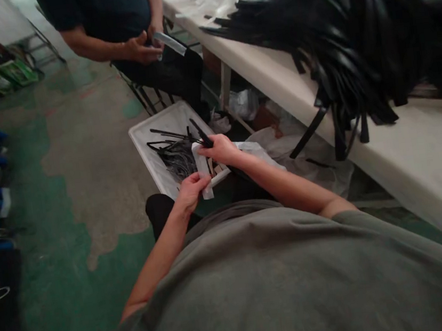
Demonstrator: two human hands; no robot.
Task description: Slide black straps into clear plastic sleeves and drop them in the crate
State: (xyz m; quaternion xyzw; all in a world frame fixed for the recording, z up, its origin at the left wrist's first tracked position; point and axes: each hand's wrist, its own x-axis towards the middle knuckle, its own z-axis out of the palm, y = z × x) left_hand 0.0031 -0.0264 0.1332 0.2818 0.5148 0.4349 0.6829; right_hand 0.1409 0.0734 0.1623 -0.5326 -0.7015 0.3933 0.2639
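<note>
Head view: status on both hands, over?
Left hand pinching narrow translucent whitish strip. Right hand gripping slim black pieces near its upper end. White rectangular bin below, partly hidden by both hands.

A head-worn camera looks forward and down.

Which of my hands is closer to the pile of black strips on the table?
Right. Your right hand is left of the pile; your left hand is farther off, beyond the right one.

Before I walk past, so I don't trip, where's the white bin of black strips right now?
In the head view, the white bin sits just left of centre, beyond the wearer's left hand and to the left of the long white table.
</note>
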